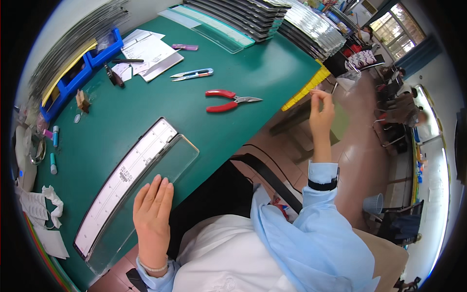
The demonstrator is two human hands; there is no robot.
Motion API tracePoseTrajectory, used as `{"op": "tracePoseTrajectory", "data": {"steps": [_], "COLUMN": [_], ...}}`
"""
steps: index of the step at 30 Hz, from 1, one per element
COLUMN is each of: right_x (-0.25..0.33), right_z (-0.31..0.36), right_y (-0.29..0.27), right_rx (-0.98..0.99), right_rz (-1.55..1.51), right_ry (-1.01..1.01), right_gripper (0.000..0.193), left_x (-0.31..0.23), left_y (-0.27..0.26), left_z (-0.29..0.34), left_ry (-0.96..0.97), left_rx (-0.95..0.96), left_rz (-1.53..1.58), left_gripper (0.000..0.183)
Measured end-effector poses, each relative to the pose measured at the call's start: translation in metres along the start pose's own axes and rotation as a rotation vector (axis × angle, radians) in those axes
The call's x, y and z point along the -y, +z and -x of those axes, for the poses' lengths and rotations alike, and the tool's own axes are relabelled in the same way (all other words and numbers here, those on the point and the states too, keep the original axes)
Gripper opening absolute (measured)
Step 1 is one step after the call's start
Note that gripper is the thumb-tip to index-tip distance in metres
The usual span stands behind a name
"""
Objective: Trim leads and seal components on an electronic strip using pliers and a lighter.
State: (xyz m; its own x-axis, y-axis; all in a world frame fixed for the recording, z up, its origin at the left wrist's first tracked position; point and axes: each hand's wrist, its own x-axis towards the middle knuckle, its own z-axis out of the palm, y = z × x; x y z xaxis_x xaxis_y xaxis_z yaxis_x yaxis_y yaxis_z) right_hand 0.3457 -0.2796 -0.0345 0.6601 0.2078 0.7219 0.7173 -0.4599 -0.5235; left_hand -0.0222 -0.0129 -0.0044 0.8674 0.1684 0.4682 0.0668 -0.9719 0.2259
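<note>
A long curved panel [126, 177], white inside with a dark rim, lies on the green table in front of me. A clear plastic cover strip [177, 158] runs along its near side. My left hand [153, 209] rests on the clear strip, fingers stretched out flat. Off the table's right edge, my right hand [322, 114] is raised with thumb and fingertips pinched together. Whatever is in the pinch, if anything, is too small to make out. Close to those fingertips, a row of yellow tape tabs [305, 90] hangs along the table edge.
Red-handled pliers [233, 100] and thread snips [192, 74] lie beyond the panel. Papers [148, 51], a blue bin rack [80, 73] and a stack of dark trays [238, 17] stand farther back. Another clear cover [219, 39] lies by the stack. People sit at the far right.
</note>
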Motion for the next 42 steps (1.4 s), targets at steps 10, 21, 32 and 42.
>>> {"op": "tracePoseTrajectory", "data": {"steps": [10, 21, 32, 42], "right_x": [-0.008, -0.003, -0.005, 0.232], "right_z": [0.020, 0.023, 0.014, -0.043], "right_y": [0.006, 0.020, 0.029, -0.061], "right_rx": [0.136, 0.063, -0.019, 0.667], "right_rz": [0.087, -0.001, 0.075, -1.194], "right_ry": [-0.234, -0.113, 0.104, -0.111], "right_gripper": [0.014, 0.011, 0.013, 0.009], "left_x": [0.001, -0.001, 0.001, -0.028], "left_y": [0.004, 0.004, 0.002, -0.029], "left_z": [0.001, 0.003, 0.005, 0.018], "left_ry": [-0.056, -0.073, -0.017, -0.235], "left_rx": [-0.024, -0.048, -0.113, -0.260], "left_rz": [0.038, 0.044, 0.049, 0.909], "left_gripper": [0.046, 0.040, 0.038, 0.024]}}
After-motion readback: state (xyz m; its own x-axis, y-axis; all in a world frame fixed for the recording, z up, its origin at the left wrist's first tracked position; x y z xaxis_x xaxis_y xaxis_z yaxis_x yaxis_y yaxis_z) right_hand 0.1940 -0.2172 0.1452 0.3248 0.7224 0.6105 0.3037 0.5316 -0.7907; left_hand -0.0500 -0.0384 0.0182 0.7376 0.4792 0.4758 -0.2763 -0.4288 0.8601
